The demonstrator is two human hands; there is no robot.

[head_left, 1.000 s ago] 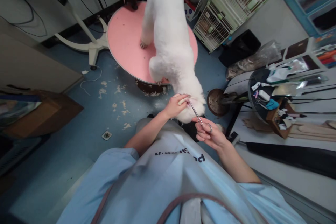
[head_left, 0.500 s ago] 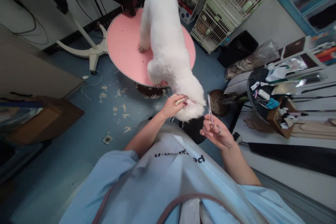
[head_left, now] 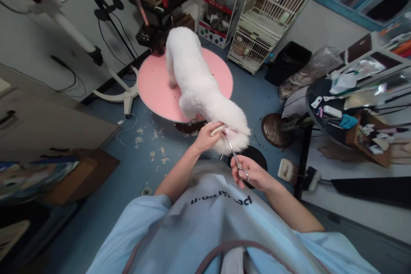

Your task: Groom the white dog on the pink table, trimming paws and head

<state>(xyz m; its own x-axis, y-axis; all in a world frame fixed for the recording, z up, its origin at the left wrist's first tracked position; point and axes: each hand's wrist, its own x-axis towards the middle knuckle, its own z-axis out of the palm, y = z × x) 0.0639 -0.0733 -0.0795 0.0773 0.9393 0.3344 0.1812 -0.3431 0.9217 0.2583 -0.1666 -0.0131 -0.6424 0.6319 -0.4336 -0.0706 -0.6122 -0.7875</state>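
Observation:
A white fluffy dog stands on a round pink grooming table with its head reaching over the near edge toward me. My left hand is closed on the dog's ear, folding it back so the pink inside shows. My right hand grips a slim metal scissor-handled tool. Its tip points into the exposed ear.
A white stand rises left of the table. Hair clippings litter the blue floor. A wire cage stands at the back. A round tool tray cluttered with grooming items is at the right, a brown box at the left.
My right hand, which had lifted the tool away to the right of the dog's head, has brought its tip back to the ear. The camera tilted up. The left hand stayed on the ear.

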